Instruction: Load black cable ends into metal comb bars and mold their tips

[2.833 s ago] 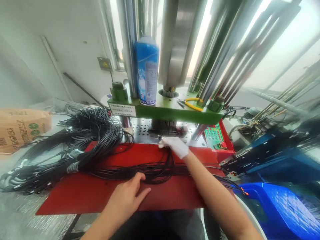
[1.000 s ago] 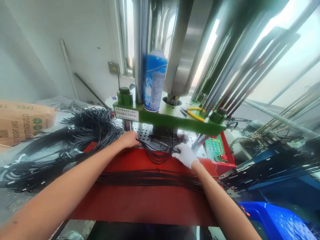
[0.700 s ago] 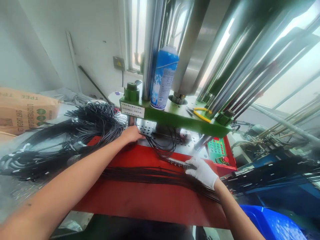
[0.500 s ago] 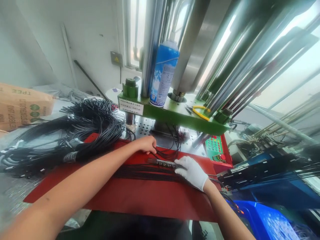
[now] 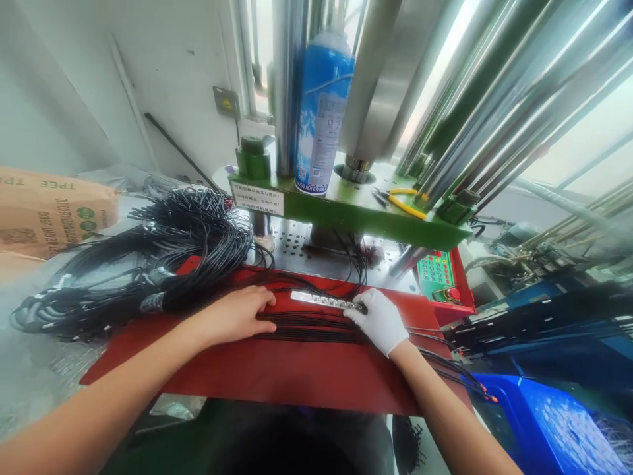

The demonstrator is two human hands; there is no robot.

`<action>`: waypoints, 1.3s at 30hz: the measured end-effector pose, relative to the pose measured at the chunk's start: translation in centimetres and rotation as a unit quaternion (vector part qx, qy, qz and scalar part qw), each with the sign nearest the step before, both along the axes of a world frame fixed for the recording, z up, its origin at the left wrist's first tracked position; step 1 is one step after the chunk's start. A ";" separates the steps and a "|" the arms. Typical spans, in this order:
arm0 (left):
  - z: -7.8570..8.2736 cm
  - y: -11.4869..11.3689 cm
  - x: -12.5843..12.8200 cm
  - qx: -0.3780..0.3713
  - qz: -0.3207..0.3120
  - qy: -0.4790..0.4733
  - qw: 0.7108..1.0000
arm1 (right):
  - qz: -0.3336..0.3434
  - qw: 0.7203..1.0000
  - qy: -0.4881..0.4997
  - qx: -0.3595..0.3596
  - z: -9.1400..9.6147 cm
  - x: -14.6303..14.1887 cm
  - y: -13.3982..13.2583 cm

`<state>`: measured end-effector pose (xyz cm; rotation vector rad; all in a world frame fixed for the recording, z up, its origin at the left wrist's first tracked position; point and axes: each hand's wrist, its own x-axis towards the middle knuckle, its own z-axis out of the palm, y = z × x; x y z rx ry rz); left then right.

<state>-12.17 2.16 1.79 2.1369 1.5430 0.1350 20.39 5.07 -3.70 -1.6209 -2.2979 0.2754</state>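
My bare left hand [image 5: 242, 313] is over the left part of the red work surface [image 5: 297, 376], thumb and fingers apart, at the ends of a row of black cables [image 5: 311, 323]. It holds nothing that I can see. My right hand [image 5: 380, 323], in a white glove, pinches the right end of a flat metal bar [image 5: 321, 300] with a row of small cut-outs. The bar lies just behind the row of cables, its left end pointing toward my left hand. More black cables pass behind the bar toward the press.
The green press plate [image 5: 346, 211] stands behind, carrying a blue spray can [image 5: 324, 119] and yellow-handled pliers [image 5: 403, 201]. Bundled black cables [image 5: 198, 231] are piled at left beside a brown paper sack [image 5: 54, 211]. A control panel [image 5: 438, 277] and blue bin [image 5: 544, 422] are at right.
My left hand has moved left, away from the cables behind the bar, and its fingers have opened. The bar in my right hand has turned its shiny face up. The view has shifted slightly.
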 end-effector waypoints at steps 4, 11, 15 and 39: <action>-1.1 -1.4 -0.6 -0.026 0.011 0.030 0.999 | -0.009 1.000 0.011 -0.002 0.3 0.7 -0.4; -0.9 0.7 -1.2 -0.162 -0.071 -0.042 0.983 | -0.074 0.995 0.055 0.031 0.9 3.2 -2.8; 0.2 1.9 -1.3 -0.191 -0.050 -0.092 0.976 | -0.073 0.984 0.151 0.066 2.6 3.1 -5.7; 2.2 0.9 -0.9 -0.311 -0.019 -0.312 0.897 | -0.137 0.573 0.727 -0.353 1.8 -12.8 -6.9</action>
